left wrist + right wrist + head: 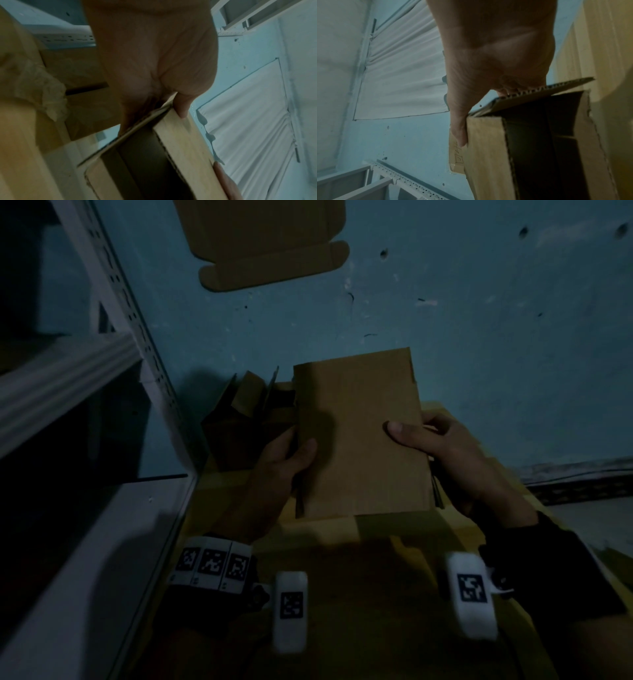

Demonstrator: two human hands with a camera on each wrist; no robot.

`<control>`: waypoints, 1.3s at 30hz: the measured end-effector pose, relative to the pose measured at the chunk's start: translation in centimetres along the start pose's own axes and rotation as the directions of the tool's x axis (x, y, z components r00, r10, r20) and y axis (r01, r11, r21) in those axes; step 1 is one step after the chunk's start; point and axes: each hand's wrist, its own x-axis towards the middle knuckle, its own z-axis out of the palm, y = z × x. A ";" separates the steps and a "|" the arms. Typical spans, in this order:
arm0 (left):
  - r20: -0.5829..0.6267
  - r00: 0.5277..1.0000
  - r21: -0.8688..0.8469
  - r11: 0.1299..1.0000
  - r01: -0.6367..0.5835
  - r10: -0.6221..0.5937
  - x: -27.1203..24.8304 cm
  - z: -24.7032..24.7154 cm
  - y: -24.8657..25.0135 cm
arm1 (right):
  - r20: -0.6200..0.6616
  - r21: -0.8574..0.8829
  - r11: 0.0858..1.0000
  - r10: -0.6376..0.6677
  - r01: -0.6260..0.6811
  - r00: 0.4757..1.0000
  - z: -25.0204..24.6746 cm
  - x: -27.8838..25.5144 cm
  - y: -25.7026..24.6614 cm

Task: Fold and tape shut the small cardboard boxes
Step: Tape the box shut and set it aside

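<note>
I hold a small brown cardboard box (359,436) up in front of me with both hands, its broad flat panel facing me. My left hand (287,457) grips its left edge, thumb on the front face. My right hand (421,440) grips the right edge, thumb pressed on the front. In the left wrist view the box (187,148) shows a dark open interior below the left hand (154,60). The right wrist view shows the box (484,155) with an open side and a loose flap under the right hand (488,54). No tape is visible.
A half-formed cardboard box (246,412) stands behind the left hand on a larger yellowish carton (342,542). A flat unfolded box blank (267,241) is on the blue wall. White metal shelving (68,378) runs along the left.
</note>
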 end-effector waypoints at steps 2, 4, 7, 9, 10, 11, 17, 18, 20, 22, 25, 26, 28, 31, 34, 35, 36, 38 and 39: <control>0.004 1.000 0.010 1.000 0.013 -0.013 -0.1 0.1 -0.1 | 0.006 0.010 1.000 -0.007 0.007 1.000 0.0 0.0 0.0; 0.005 1.000 0.007 0.999 0.031 -0.031 -0.1 0.3 -0.1 | 0.007 0.000 1.000 -0.018 0.018 1.000 0.1 0.0 0.1; -0.026 0.999 0.035 0.999 0.040 -0.039 0.0 0.6 0.2 | 0.019 -0.092 0.993 -0.068 0.070 0.997 0.1 0.0 0.6; -0.059 0.998 0.183 0.983 -0.006 0.018 0.1 0.8 0.4 | 0.068 -0.184 0.973 -0.130 0.140 0.989 0.0 0.0 0.9; -0.092 0.994 0.249 0.968 -0.025 0.049 0.1 1.0 0.4 | 0.096 -0.215 0.963 -0.147 0.165 0.984 -0.1 0.0 1.0; -0.125 0.990 0.281 0.959 -0.031 0.069 0.1 0.9 0.3 | 0.128 -0.231 0.956 -0.153 0.180 0.980 -0.1 -0.1 1.1; -0.066 0.974 0.322 0.928 -0.186 0.218 0.1 -0.4 0.0 | 0.348 -0.152 0.972 -0.116 0.178 0.930 -0.8 -0.7 0.5; -0.047 0.966 0.328 0.918 -0.224 0.252 0.2 -0.6 -0.1 | 0.383 -0.091 0.981 -0.123 0.170 0.915 -0.9 -0.9 0.4; -0.043 0.957 0.322 0.911 -0.259 0.287 0.1 -0.6 -0.1 | 0.414 0.029 0.989 -0.144 0.145 0.899 -1.0 -1.2 0.3; -0.067 0.952 0.297 0.917 -0.268 0.300 0.1 -0.4 -0.2 | 0.410 0.103 0.988 -0.147 0.115 0.900 -0.9 -1.2 0.1; -0.070 0.949 0.283 0.919 -0.276 0.306 0.2 -0.1 -0.4 | 0.377 0.182 0.980 -0.143 0.078 0.915 -0.4 -1.1 0.0; -0.049 0.944 0.293 0.909 -0.298 0.326 0.2 -0.1 -0.4 | 0.342 0.219 0.975 -0.120 0.045 0.932 -0.3 -0.9 0.0; -0.002 0.939 0.315 0.892 -0.325 0.343 0.5 -0.2 -0.4 | 0.284 0.187 0.982 -0.054 0.000 0.957 -0.1 -0.7 -0.2; 0.113 0.940 0.295 0.892 -0.341 0.322 0.3 -0.1 -0.3 | 0.207 -0.048 0.997 -0.042 0.053 0.977 0.2 -0.2 -0.5; 0.190 0.965 0.098 0.974 -0.202 0.181 0.6 -0.3 -0.3 | 0.089 -0.170 0.979 -0.096 0.110 0.991 0.3 0.0 -0.6; 0.199 0.966 0.059 0.982 -0.178 0.164 0.6 -0.4 -0.6 | 0.086 -0.187 0.974 -0.114 0.128 0.990 0.2 0.0 -0.6; 0.166 0.978 0.012 0.991 -0.132 0.128 0.5 -0.4 -0.5 | 0.077 -0.203 0.969 -0.126 0.140 0.989 0.1 0.0 -0.6; 0.049 0.998 -0.196 0.980 -0.014 0.025 0.4 -0.5 -0.1 | 0.042 -0.277 0.946 -0.161 0.167 0.986 -0.1 0.0 -0.7; 0.065 0.995 -0.207 0.976 -0.063 0.078 0.1 -0.7 -0.2 | 0.026 -0.332 0.925 -0.184 0.182 0.983 -0.1 0.0 -0.9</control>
